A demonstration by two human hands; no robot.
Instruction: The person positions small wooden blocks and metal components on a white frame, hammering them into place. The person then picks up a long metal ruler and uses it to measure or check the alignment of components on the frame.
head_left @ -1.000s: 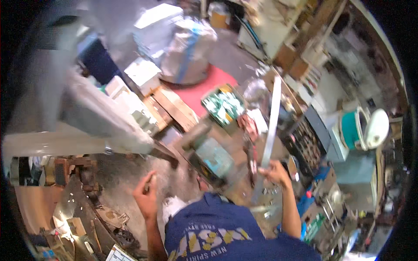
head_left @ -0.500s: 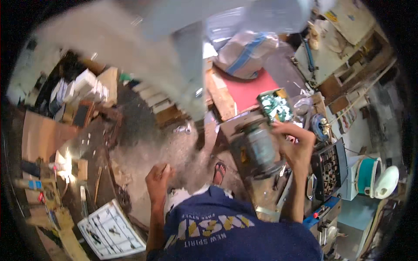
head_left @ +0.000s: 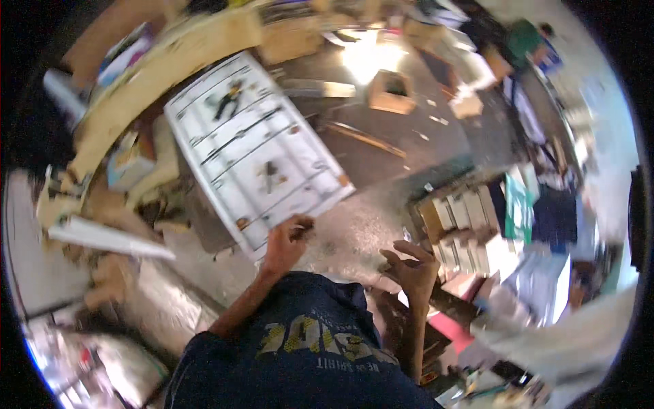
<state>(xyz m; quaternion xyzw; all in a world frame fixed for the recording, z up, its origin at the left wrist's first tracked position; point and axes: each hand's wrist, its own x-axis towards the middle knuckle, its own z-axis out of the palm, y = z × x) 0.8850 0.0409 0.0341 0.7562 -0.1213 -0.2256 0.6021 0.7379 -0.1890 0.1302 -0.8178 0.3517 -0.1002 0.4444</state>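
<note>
My left hand [head_left: 285, 244] is beside the near corner of a white rectangular panel [head_left: 252, 146] marked with dark lines. Its fingers are curled; whether anything is inside them is hidden. Small dark objects [head_left: 227, 103] appear on the panel, too blurred to name. My right hand [head_left: 413, 270] hovers above the floor to the right, its thumb and fingers bent but apart, with nothing visible between them.
A dark worktable [head_left: 388, 160] carries a wooden block with an opening [head_left: 392, 93], a thin stick [head_left: 368, 140] and a bright light [head_left: 373, 58]. Stacked pale boxes [head_left: 466, 218] stand at right. A white strip [head_left: 109, 238] juts out at left.
The view has swung left, bringing the white panel and worktable to the front. My right hand has left the grey-green machine it was at. My left hand is now beside the panel.
</note>
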